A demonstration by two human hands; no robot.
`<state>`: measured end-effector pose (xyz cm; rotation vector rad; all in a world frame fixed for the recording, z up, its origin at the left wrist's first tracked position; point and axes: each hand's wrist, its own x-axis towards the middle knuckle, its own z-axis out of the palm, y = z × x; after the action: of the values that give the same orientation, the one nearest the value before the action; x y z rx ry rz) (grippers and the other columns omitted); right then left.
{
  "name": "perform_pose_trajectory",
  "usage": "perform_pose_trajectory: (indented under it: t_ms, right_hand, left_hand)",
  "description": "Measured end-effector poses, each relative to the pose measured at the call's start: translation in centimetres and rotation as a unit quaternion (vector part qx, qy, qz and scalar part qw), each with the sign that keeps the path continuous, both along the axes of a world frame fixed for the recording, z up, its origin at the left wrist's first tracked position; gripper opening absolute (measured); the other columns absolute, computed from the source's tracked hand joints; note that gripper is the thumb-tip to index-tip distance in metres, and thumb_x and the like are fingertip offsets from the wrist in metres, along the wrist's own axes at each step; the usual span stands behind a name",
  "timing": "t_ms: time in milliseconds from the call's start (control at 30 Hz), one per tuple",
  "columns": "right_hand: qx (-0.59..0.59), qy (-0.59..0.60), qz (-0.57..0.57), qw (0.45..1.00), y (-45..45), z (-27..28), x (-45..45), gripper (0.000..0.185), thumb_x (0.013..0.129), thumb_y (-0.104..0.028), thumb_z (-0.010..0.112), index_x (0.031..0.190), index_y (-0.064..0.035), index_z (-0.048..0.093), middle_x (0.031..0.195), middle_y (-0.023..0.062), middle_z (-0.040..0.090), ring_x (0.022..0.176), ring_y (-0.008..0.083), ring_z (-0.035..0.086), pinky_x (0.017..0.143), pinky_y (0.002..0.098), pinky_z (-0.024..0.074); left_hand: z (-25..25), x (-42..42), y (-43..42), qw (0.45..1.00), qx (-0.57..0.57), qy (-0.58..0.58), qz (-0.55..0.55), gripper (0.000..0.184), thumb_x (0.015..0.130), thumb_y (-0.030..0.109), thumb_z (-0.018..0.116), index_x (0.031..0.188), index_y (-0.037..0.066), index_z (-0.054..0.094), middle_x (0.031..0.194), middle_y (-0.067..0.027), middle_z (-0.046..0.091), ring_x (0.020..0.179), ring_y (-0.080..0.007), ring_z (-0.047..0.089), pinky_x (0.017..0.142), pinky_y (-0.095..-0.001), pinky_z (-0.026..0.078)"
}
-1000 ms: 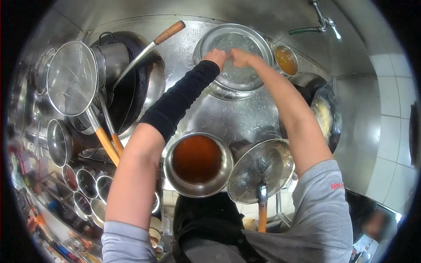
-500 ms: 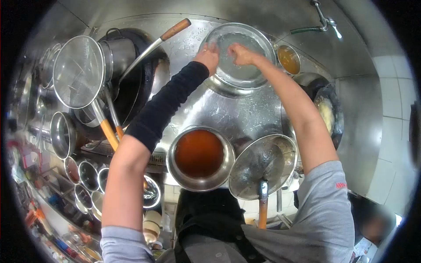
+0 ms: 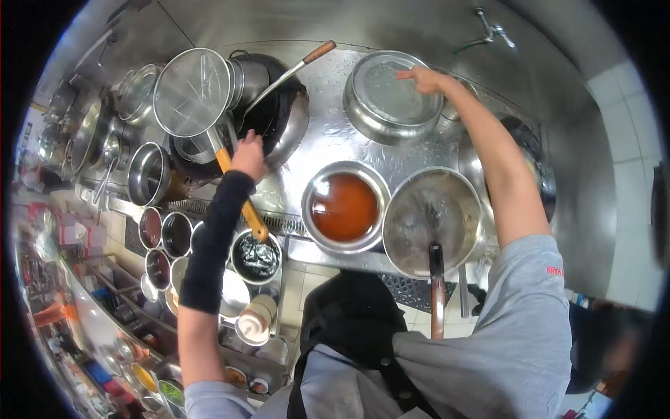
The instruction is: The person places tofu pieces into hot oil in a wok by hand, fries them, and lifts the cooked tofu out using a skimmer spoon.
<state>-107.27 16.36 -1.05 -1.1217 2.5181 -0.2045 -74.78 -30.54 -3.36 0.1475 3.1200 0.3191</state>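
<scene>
My right hand [image 3: 423,79] is over the far side of a large steel pot [image 3: 391,127], its index finger stretched out. The pot has a wet, greyish round top inside its rim; I cannot tell whether the fingertips touch it. My left hand [image 3: 250,159] is at the near edge of a dark wok [image 3: 283,115], beside the strainer's wooden handle, with its fingers partly extended and nothing visible in them. A round mesh strainer [image 3: 192,91] lies across steel pots there. A long ladle [image 3: 287,78] with a wooden grip leans in the wok.
A steel bowl of reddish-brown liquid [image 3: 344,207] stands at the counter's near edge. Right of it rests a wide, wooden-handled strainer [image 3: 433,216]. Several sauce containers [image 3: 176,234] stand at the left. A tap [image 3: 488,31] is on the back wall; another wok [image 3: 541,167] is at the right.
My left hand has left the pot's rim and moved left and nearer, to the wok. My right hand stays over the pot, with a finger now extended. The view has shifted.
</scene>
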Motion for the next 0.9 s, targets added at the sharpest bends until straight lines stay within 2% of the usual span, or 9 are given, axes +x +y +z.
perform_pose_trajectory:
  t_ms: [67, 133, 200, 233, 367, 633, 700, 767, 900]
  right_hand:
    - [-0.015, 0.003, -0.082, 0.996, 2.5, 3.7, 4.4, 0.060, 0.076, 0.005, 0.060, 0.133, -0.0114, 0.068, 0.138, 0.0140, 0.064, 0.119, 0.0292, 0.064, 0.100, 0.0396, 0.0530]
    - [-0.033, 0.009, -0.141, 0.989, 6.1, 5.9, 9.8, 0.045, 0.080, 0.003, 0.063, 0.123, -0.0068, 0.074, 0.122, 0.0147, 0.072, 0.106, 0.0263, 0.069, 0.092, 0.0381, 0.0562]
    - [-0.051, 0.023, -0.171, 0.984, 10.8, 7.7, 14.6, 0.033, 0.084, 0.001, 0.066, 0.115, -0.0030, 0.076, 0.105, 0.0131, 0.078, 0.092, 0.0222, 0.072, 0.084, 0.0357, 0.0590]
    - [-0.075, -0.041, -0.233, 0.969, 13.2, 8.1, 17.0, 0.027, 0.090, -0.001, 0.067, 0.116, 0.0007, 0.075, 0.098, 0.0093, 0.078, 0.085, 0.0168, 0.072, 0.076, 0.0314, 0.0600]
    - [-0.183, -0.041, -0.322, 0.928, 21.7, 11.4, 29.5, 0.018, 0.092, -0.003, 0.065, 0.102, 0.0055, 0.076, 0.083, 0.0100, 0.076, 0.074, 0.0148, 0.071, 0.068, 0.0284, 0.0589]
    - [-0.192, 0.138, -0.367, 0.900, 31.2, 12.4, 56.3, 0.011, 0.083, -0.008, 0.067, 0.074, -0.0025, 0.065, 0.070, 0.0087, 0.067, 0.063, 0.0147, 0.061, 0.059, 0.0334, 0.0481]
    - [-0.182, 0.127, -0.406, 0.886, 33.4, 11.4, 62.8, 0.024, 0.080, -0.016, 0.079, 0.074, -0.0019, 0.060, 0.067, 0.0081, 0.063, 0.062, 0.0143, 0.057, 0.059, 0.0346, 0.0465]
    - [-0.148, 0.104, -0.459, 0.870, 36.4, 9.6, 68.3, 0.023, 0.085, -0.019, 0.080, 0.081, -0.0029, 0.063, 0.069, 0.0042, 0.064, 0.066, 0.0133, 0.058, 0.061, 0.0323, 0.0464]
    - [-0.407, -0.057, -0.501, 0.762, 40.8, 8.7, 74.3, 0.015, 0.094, -0.012, 0.073, 0.084, -0.0001, 0.069, 0.081, 0.0070, 0.070, 0.070, 0.0137, 0.063, 0.063, 0.0307, 0.0512]
  left_hand:
    - [1.6, 6.0, -0.7, 0.995, 0.026, 0.079, 0.048, 0.066, 0.071, -0.003, 0.071, 0.135, -0.009, 0.054, 0.141, -0.0336, 0.051, 0.128, -0.0497, 0.052, 0.110, -0.0484, 0.045]
    - [3.7, 12.0, -1.6, 0.987, 0.114, 0.063, 0.094, 0.069, 0.076, -0.003, 0.070, 0.141, -0.008, 0.049, 0.146, -0.0336, 0.048, 0.133, -0.0490, 0.049, 0.113, -0.0465, 0.043]
    - [6.4, 18.7, -0.2, 0.988, 0.078, 0.095, 0.098, 0.062, 0.081, -0.002, 0.069, 0.140, -0.008, 0.050, 0.148, -0.0335, 0.047, 0.135, -0.0473, 0.048, 0.113, -0.0460, 0.042]
    - [7.6, 21.6, 0.7, 0.985, 0.096, 0.108, 0.097, 0.062, 0.082, -0.002, 0.070, 0.140, -0.008, 0.050, 0.147, -0.0332, 0.048, 0.135, -0.0469, 0.049, 0.112, -0.0461, 0.043]
    - [10.1, 30.9, 4.4, 0.976, 0.136, 0.141, 0.096, 0.059, 0.086, 0.004, 0.071, 0.141, -0.006, 0.051, 0.147, -0.0298, 0.051, 0.133, -0.0448, 0.053, 0.111, -0.0442, 0.044]
    - [12.7, 45.0, 10.8, 0.943, 0.278, 0.126, 0.134, 0.055, 0.090, 0.008, 0.072, 0.140, -0.007, 0.054, 0.141, -0.0261, 0.060, 0.129, -0.0355, 0.060, 0.108, -0.0377, 0.044]
    - [13.1, 48.1, 12.4, 0.926, 0.322, 0.116, 0.157, 0.051, 0.093, 0.006, 0.070, 0.140, -0.006, 0.055, 0.139, -0.0212, 0.063, 0.124, -0.0263, 0.062, 0.105, -0.0344, 0.046]
    - [12.1, 50.7, 12.8, 0.911, 0.351, 0.117, 0.184, 0.049, 0.093, 0.004, 0.070, 0.139, -0.006, 0.056, 0.139, -0.0189, 0.063, 0.122, -0.0228, 0.063, 0.103, -0.0341, 0.047]
    - [13.2, 53.8, 16.2, 0.900, 0.374, 0.101, 0.200, 0.045, 0.094, 0.002, 0.068, 0.138, -0.004, 0.059, 0.137, -0.0151, 0.064, 0.119, -0.0185, 0.062, 0.102, -0.0330, 0.048]
